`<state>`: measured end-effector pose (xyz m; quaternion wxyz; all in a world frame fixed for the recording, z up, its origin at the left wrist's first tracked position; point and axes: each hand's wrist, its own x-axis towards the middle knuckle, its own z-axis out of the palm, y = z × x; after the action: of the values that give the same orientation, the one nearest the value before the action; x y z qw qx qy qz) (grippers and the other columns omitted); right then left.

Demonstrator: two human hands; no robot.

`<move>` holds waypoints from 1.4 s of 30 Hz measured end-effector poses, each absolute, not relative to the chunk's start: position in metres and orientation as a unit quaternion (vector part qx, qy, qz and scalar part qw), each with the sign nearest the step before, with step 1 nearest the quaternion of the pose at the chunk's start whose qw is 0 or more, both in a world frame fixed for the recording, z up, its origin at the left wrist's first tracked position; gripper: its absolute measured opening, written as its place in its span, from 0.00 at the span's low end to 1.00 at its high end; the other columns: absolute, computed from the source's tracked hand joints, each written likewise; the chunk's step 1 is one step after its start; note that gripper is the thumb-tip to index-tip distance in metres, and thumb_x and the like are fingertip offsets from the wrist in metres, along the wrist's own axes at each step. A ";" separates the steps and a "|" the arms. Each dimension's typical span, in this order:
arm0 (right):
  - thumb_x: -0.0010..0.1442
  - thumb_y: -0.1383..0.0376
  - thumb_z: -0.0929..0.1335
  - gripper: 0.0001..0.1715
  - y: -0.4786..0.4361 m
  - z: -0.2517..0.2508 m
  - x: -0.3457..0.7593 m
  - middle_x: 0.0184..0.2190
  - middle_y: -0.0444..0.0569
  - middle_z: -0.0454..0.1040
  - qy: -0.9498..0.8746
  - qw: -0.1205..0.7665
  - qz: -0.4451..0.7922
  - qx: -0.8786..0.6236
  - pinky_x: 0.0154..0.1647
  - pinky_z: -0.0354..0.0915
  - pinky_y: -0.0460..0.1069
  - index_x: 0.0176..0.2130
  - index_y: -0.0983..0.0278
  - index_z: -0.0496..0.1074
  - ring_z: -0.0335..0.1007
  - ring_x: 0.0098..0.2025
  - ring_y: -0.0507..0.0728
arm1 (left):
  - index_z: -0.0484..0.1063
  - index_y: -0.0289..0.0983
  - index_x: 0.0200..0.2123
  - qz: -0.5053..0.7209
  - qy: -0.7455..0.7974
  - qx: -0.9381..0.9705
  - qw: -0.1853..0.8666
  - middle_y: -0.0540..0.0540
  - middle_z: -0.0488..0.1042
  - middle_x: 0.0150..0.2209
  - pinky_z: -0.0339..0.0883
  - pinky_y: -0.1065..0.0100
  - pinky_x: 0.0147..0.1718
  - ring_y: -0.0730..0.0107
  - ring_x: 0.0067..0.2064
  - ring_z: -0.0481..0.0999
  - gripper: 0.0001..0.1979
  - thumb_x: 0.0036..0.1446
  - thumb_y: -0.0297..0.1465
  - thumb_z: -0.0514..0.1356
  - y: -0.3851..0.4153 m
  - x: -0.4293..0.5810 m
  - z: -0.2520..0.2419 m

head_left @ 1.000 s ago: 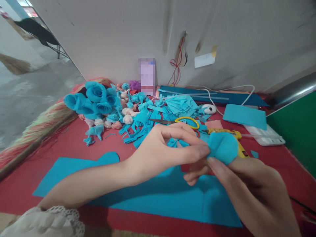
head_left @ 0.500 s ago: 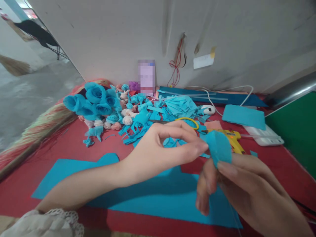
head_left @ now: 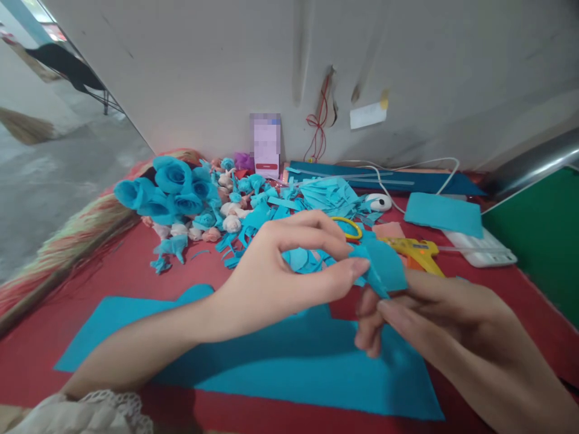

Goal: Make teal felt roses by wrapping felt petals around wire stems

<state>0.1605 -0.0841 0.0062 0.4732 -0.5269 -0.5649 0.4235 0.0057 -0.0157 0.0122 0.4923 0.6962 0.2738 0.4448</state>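
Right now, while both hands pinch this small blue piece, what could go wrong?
1. The blue piece is pinched only at its edges by the left hand and right hand; it may slip or crease.
2. The yellow glue gun lies just behind the right hand; if it is hot, a knuckle could touch it.
3. The scissors sit close behind the left hand's fingers.

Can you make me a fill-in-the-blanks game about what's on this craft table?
1. Both hands, the left hand and the right hand, pinch a small piece of ____ felt.
2. The scissors behind the left hand have ____ handles.
3. The finished felt roses are piled at the far ____ of the table.
4. The table is covered in ____ cloth.

Missing words: blue; yellow; left; red
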 end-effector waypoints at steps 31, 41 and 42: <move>0.55 0.65 0.66 0.13 -0.075 0.008 0.162 0.18 0.37 0.76 -0.598 0.486 0.383 -0.509 0.22 0.70 0.37 0.21 0.58 0.74 0.73 0.21 0.49 | 0.78 0.36 0.22 0.396 0.222 0.501 0.737 0.48 0.68 0.24 0.68 0.70 0.30 0.73 0.29 0.69 0.04 0.45 0.31 0.66 -0.022 0.019 -0.008; 0.59 0.69 0.63 0.12 -0.080 0.011 0.165 0.24 0.35 0.77 -0.708 0.425 0.269 -0.495 0.28 0.67 0.34 0.28 0.59 0.72 0.74 0.26 0.45 | 0.77 0.36 0.23 0.424 0.227 0.455 0.750 0.50 0.66 0.26 0.67 0.74 0.20 0.77 0.24 0.69 0.04 0.42 0.29 0.68 -0.025 0.021 -0.013; 0.60 0.69 0.63 0.12 -0.080 0.011 0.165 0.25 0.35 0.77 -0.711 0.426 0.268 -0.490 0.28 0.67 0.34 0.28 0.59 0.71 0.74 0.26 0.45 | 0.76 0.35 0.23 0.427 0.221 0.452 0.751 0.51 0.66 0.26 0.67 0.74 0.19 0.78 0.23 0.69 0.04 0.41 0.29 0.68 -0.025 0.022 -0.013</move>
<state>0.1653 -0.0798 0.0114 0.4263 -0.4901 -0.7113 0.2683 0.0216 -0.0252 -0.0128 0.7515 0.4520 0.2205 0.4270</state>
